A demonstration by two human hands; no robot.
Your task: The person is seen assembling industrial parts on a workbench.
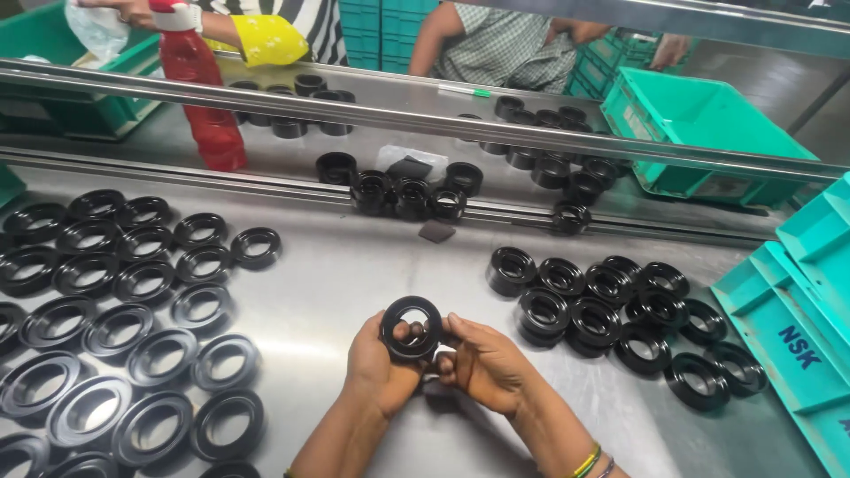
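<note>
1. Head view, the hold: a black ring seal is being held upright above the middle of the metal surface, its open bore facing the camera. It is being pinched at its lower rim from both sides: the left hand is closed on the left edge, thumb over the front face, and the right hand is closed on the right edge, fingertips curled behind.

2. Head view, handling: the ring is judged to be light, since it is being carried by fingertips alone. It is judged to be rubber, perhaps over a stiffer core, so some give at the inner lip is to be expected while the outer band keeps its round form. The matt-to-glossy skin is likely offering fair grip. The outer rim is being read as the safest place for a hold; the thin inner lip is being treated as the part most easily marked.

3. Head view, left side: wider, flatter black rings are being laid out in rows, each with a glossy stepped face and a large bore.

4. Head view, right side: thicker, taller rings are being kept in a close cluster, some stacked.

5. Head view, far side: more rings are being kept along a steel rail, beside a red spray bottle and teal plastic crates. Other people's arms are being seen beyond the rail.
</note>
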